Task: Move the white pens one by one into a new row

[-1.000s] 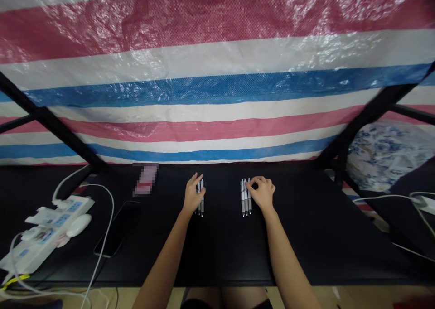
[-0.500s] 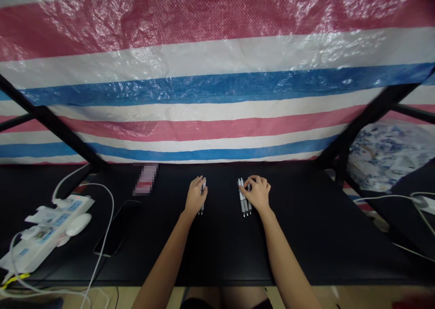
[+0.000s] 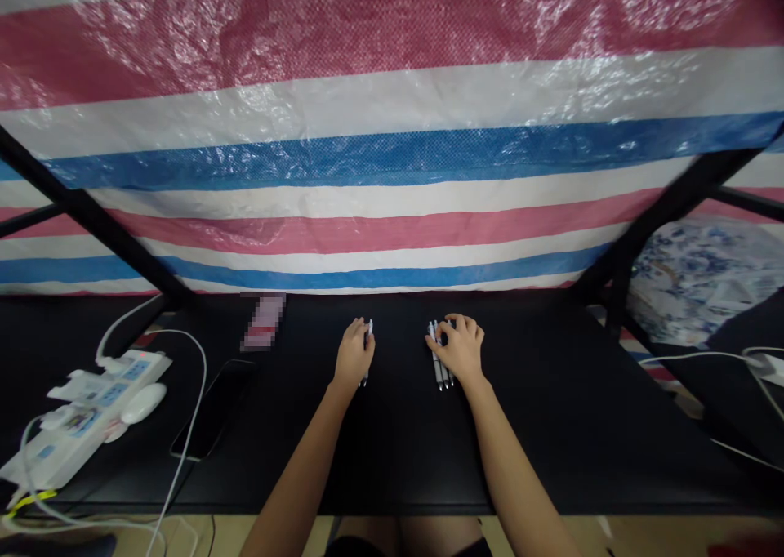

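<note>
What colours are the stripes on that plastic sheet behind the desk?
The plastic sheet has red or pink, white and blue stripes, clearest in the head view.

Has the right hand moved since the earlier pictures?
Yes. Judged against the phone, the right hand has shifted slightly to the left, closer to it.

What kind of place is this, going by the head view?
Possibly a bunk in a dorm or an improvised desk nook, though I can't be sure: a striped plastic sheet hangs behind the black tabletop, dark frame bars slant at the sides, and a power strip lies at left.
</note>
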`<action>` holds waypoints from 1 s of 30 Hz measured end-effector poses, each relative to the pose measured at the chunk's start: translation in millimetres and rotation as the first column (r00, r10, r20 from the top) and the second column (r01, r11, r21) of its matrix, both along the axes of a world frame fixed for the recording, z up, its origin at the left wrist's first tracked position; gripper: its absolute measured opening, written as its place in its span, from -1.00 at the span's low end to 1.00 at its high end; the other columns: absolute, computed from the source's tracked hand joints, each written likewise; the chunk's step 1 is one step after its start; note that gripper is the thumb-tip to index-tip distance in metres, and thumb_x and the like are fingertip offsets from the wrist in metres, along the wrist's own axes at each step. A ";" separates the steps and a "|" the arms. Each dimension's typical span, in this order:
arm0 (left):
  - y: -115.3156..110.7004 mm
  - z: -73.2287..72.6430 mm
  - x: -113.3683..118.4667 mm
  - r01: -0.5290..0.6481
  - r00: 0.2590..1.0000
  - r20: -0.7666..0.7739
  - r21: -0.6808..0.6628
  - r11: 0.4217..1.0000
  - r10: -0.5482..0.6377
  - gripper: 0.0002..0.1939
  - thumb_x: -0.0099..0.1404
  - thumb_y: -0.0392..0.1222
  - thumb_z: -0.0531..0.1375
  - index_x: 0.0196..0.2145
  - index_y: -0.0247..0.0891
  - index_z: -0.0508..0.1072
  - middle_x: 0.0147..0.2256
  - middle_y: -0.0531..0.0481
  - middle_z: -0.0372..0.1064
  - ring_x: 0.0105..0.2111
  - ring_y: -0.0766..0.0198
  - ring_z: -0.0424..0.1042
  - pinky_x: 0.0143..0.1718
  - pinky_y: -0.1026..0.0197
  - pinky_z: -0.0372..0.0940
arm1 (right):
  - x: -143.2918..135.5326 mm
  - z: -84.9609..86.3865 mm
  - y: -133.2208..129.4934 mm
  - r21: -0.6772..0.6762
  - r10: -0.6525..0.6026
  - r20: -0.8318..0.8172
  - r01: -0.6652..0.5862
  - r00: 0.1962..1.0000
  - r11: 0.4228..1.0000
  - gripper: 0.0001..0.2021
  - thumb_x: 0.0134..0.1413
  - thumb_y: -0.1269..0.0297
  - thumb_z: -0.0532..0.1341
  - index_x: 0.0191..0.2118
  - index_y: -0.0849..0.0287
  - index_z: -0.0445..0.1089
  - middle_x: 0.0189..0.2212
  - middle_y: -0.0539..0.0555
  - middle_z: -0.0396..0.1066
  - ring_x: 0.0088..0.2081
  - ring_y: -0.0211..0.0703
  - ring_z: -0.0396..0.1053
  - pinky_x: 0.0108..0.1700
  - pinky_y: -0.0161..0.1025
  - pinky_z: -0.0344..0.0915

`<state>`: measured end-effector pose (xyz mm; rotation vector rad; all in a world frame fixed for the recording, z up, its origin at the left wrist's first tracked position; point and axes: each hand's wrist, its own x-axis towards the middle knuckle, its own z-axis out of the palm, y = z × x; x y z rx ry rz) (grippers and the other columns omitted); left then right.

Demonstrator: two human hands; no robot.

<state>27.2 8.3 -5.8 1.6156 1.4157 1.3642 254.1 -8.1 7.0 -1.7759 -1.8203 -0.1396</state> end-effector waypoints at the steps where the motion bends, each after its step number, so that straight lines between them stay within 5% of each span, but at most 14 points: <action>1: -0.3 0.4 0.3 -0.003 1.000 0.008 0.001 1.000 0.003 -0.84 0.07 -0.34 0.23 -0.33 -0.21 0.48 -0.06 -0.15 0.38 0.12 0.01 0.18 0.22 -0.07 -0.08 | -0.9 -0.4 -0.1 -0.004 0.006 0.006 -0.006 1.000 1.000 -0.83 -0.08 0.14 0.24 -0.53 0.11 0.37 -0.14 0.15 0.31 -0.03 0.12 0.12 -0.05 0.01 -0.02; 8: -0.3 -0.4 1.7 -0.031 0.978 -0.205 0.053 0.998 0.042 -0.88 0.14 -0.29 0.18 -0.31 -0.24 0.47 -0.06 -0.20 0.38 0.10 -0.01 0.22 0.18 -0.08 0.02 | -4.8 0.6 -1.5 -0.053 0.008 0.020 -0.006 1.000 0.999 -0.79 -0.09 0.12 0.26 -0.56 0.12 0.37 -0.13 0.16 0.31 -0.02 0.12 0.12 -0.04 0.02 -0.01; 13: 0.1 -3.0 1.9 -0.046 0.867 -0.488 0.122 0.991 0.100 -0.79 0.25 -0.23 0.06 -0.25 -0.28 0.47 -0.04 -0.18 0.38 0.07 0.05 0.26 0.11 -0.06 0.17 | -7.6 2.8 -2.6 -0.084 0.006 -0.011 -0.007 1.000 0.996 -0.80 -0.10 0.16 0.25 -0.58 0.14 0.38 -0.13 0.15 0.31 -0.01 0.11 0.11 -0.01 0.02 -0.03; 19: 0.5 -6.0 1.5 -0.070 0.783 -0.594 0.209 0.976 0.183 -0.74 0.28 -0.21 0.03 -0.30 -0.31 0.50 -0.07 -0.20 0.41 0.02 0.06 0.33 0.05 -0.02 0.25 | -2.9 1.0 2.5 -0.141 -0.021 -0.354 -0.031 0.935 0.989 -0.78 -0.09 0.11 0.23 -0.59 0.11 0.41 -0.13 0.10 0.36 0.01 0.13 0.11 0.01 0.07 -0.05; 22: 0.9 -8.3 1.2 -0.067 0.794 -0.578 0.221 0.973 0.186 -0.74 0.28 -0.22 0.03 -0.33 -0.32 0.51 -0.07 -0.21 0.42 0.02 0.05 0.33 0.05 -0.04 0.25 | 5.0 1.2 7.6 -0.082 0.002 -0.652 -0.073 0.758 0.994 -0.75 -0.11 0.05 0.22 -0.58 0.11 0.41 -0.19 0.09 0.41 -0.03 0.13 0.17 0.02 0.06 -0.01; 25: 1.2 -10.9 0.6 -0.065 0.825 -0.532 0.244 0.968 0.189 -0.75 0.27 -0.20 0.04 -0.32 -0.29 0.51 -0.08 -0.18 0.42 0.01 0.06 0.33 0.05 -0.05 0.25 | 11.6 4.2 9.9 0.047 0.109 -0.904 -0.159 0.412 0.986 -0.72 -0.09 0.02 0.20 -0.55 0.13 0.37 -0.36 0.08 0.44 -0.21 -0.01 0.32 -0.09 -0.09 0.16; 27: 1.4 -11.9 0.0 -0.072 0.847 -0.496 0.254 0.964 0.194 -0.78 0.26 -0.19 0.06 -0.33 -0.27 0.50 -0.10 -0.15 0.43 0.00 0.06 0.34 0.04 -0.06 0.25 | 13.2 7.6 9.2 0.091 0.128 -0.968 -0.174 0.215 0.981 -0.72 -0.06 0.00 0.19 -0.51 0.13 0.34 -0.48 0.04 0.42 -0.34 -0.10 0.35 -0.20 -0.18 0.22; 30: 1.3 -11.0 -0.9 -0.083 0.867 -0.460 0.240 0.967 0.189 -0.82 0.24 -0.20 0.09 -0.36 -0.26 0.48 -0.11 -0.17 0.42 -0.01 0.05 0.34 0.04 -0.07 0.23 | 11.7 12.6 6.5 0.118 0.127 -0.991 -0.156 0.046 0.981 -0.71 0.00 -0.05 0.15 -0.42 0.09 0.28 -0.72 -0.09 0.26 -0.62 -0.25 0.23 -0.38 -0.24 0.23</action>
